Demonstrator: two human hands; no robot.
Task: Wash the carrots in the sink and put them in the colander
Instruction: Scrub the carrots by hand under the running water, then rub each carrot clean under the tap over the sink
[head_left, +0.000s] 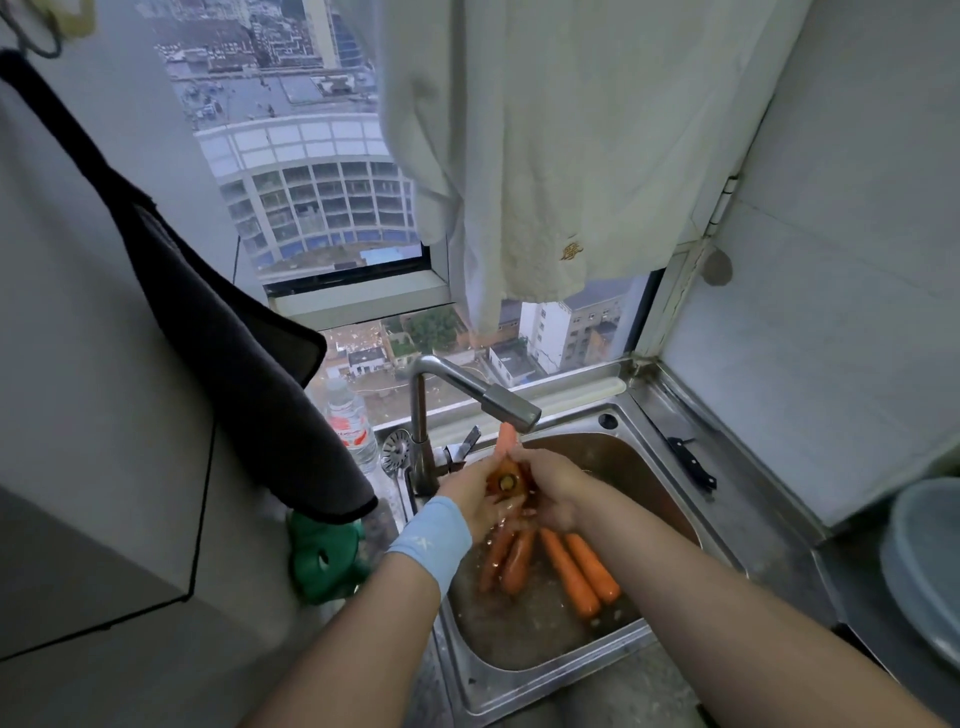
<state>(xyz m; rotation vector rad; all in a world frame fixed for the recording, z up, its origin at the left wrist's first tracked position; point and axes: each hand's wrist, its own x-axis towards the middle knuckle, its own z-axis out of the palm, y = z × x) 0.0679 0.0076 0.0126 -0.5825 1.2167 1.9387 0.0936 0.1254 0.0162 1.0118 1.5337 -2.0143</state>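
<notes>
Both my hands hold one orange carrot (505, 457) under the steel tap spout (498, 402), its tip pointing up toward the spout and its cut top facing me. My left hand (470, 493), with a light blue wristband, grips it from the left. My right hand (550, 488) grips it from the right. Several more carrots (566, 566) lie in the water at the bottom of the steel sink (524, 680) below my hands. A grey-blue bowl (924, 561) sits at the far right edge; whether it is the colander I cannot tell.
A black-handled knife (693, 462) lies on the sink's right rim. A water bottle (350, 421) and a green object (322, 558) stand left of the tap. A dark cloth (234, 338) hangs at left, a white garment (561, 156) above the window.
</notes>
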